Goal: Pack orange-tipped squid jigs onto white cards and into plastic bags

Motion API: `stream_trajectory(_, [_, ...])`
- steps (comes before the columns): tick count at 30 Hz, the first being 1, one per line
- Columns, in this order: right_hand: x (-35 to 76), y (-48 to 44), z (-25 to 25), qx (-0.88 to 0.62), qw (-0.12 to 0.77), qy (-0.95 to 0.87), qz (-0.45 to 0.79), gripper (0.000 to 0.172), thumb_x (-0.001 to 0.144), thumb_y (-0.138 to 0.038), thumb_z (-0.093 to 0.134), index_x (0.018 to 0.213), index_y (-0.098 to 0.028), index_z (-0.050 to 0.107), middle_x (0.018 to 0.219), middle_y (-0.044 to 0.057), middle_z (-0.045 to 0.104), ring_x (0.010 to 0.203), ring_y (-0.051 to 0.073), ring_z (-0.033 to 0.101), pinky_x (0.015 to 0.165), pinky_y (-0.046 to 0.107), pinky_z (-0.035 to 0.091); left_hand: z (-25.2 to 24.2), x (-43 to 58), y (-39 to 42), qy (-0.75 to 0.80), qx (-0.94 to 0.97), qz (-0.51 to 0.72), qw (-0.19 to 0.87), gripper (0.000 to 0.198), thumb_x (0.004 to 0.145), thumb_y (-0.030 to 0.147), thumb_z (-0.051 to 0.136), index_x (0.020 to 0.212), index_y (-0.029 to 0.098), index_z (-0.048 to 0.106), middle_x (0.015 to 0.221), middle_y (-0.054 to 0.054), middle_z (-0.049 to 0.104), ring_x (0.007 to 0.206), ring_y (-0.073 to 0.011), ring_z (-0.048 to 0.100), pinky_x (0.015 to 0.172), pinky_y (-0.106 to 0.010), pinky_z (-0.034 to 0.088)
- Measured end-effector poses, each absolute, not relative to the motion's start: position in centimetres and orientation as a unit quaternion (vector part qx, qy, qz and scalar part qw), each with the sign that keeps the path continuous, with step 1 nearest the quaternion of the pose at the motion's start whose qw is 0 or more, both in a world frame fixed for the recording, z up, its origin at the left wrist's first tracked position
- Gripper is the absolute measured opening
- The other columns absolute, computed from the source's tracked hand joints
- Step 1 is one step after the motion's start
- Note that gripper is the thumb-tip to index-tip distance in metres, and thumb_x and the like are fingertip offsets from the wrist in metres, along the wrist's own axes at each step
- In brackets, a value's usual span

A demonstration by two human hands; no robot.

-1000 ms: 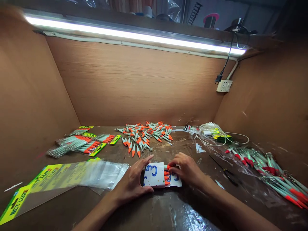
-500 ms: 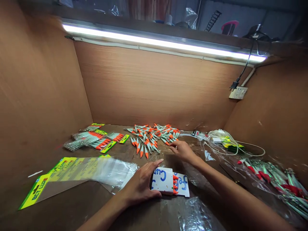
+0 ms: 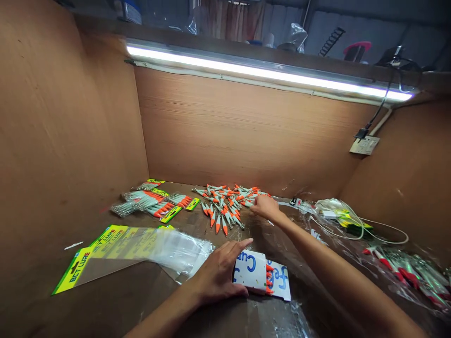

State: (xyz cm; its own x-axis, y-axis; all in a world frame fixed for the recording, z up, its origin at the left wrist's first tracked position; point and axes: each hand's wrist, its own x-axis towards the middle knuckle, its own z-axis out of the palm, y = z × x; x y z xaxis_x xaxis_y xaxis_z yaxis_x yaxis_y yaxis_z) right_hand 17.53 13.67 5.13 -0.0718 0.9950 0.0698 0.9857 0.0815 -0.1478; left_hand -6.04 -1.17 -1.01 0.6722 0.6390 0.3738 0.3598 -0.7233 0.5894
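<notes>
My left hand grips a white cardboard sleeve with blue handwriting, thumb at the near side and fingers at the far side. Orange tips of several fishing lures stick out of the sleeve's right end, over another white card piece. My right hand reaches to the right edge of a loose pile of orange and pale-green fishing lures. Its fingers are curled together, and what lies between the fingertips is hidden. Left of my left hand, clear bags with yellow headers lie fanned out.
Filled lure packets lie at the back left. On the right are a plastic bundle with white cord and red-and-green bagged lures. Brown walls enclose the table. A plug hangs by the socket, below a lit tube lamp.
My right hand has moved slightly farther in, to the lure pile's right edge. My left hand stays on the sleeve. The whole view has shifted, so things appear farther right.
</notes>
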Motion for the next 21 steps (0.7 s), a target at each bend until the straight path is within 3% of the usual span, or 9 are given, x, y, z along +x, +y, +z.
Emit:
stream_trajectory(3, [20.7, 13.3, 6.8, -0.637, 0.164, -0.726, 0.201, 0.029, 0.087, -0.038, 0.052, 0.081, -0.015, 0.068, 0.076, 0.008, 0.072, 0.06, 0.016, 0.063, 0.051, 0.023, 0.043, -1.1, -6.1, -1.1, 0.283, 0.883, 0.288, 0.239, 0.114, 0.056, 0.031, 0.091, 0.152, 0.033, 0.029, 0.142, -0.01, 0.053, 0.124, -0.0336, 0.054, 0.105, -0.048, 0.043])
stream_trajectory(6, [23.8, 11.2, 7.1, -0.581, 0.23, -0.699, 0.348, 0.033, 0.09, -0.044, 0.049, 0.084, -0.015, 0.065, 0.076, 0.007, 0.07, 0.051, 0.009, 0.054, 0.043, 0.017, 0.037, -1.0, -6.2, -1.1, 0.285, 0.884, 0.286, 0.237, 0.115, 0.055, 0.031, 0.092, 0.152, 0.033, 0.028, 0.141, -0.01, 0.053, 0.124, -0.0333, 0.054, 0.105, -0.048, 0.044])
stream_trajectory(13, [27.9, 3.8, 3.2, -0.493, 0.322, -0.603, 0.539, 0.037, 0.086, -0.05, 0.064, 0.102, -0.017, 0.064, 0.091, 0.006, 0.069, 0.06, 0.006, 0.055, 0.055, 0.016, 0.048, -0.5, -6.1, -1.2, 0.29, 0.882, 0.286, 0.235, 0.113, 0.057, 0.027, 0.09, 0.152, 0.033, 0.029, 0.141, -0.009, 0.054, 0.124, -0.0323, 0.055, 0.104, -0.047, 0.045])
stream_trajectory(17, [28.1, 0.7, 1.5, -0.438, 0.383, -0.51, 0.633, 0.037, 0.08, -0.042, 0.078, 0.104, -0.016, 0.066, 0.086, 0.004, 0.068, 0.055, 0.005, 0.051, 0.05, 0.014, 0.042, -0.6, -5.9, -1.0, 0.291, 0.878, 0.286, 0.249, 0.11, 0.059, 0.024, 0.088, 0.152, 0.034, 0.029, 0.144, -0.009, 0.052, 0.126, -0.0334, 0.053, 0.106, -0.049, 0.044])
stream_trajectory(21, [27.3, -0.9, 1.2, -0.422, 0.41, -0.527, 0.613, 0.039, 0.079, -0.041, 0.079, 0.105, -0.015, 0.068, 0.084, 0.003, 0.069, 0.056, 0.005, 0.05, 0.052, 0.017, 0.04, -0.7, -5.8, -0.8, 0.301, 0.877, 0.278, 0.25, 0.11, 0.06, 0.024, 0.087, 0.152, 0.033, 0.028, 0.144, -0.01, 0.052, 0.128, -0.0341, 0.053, 0.106, -0.05, 0.044])
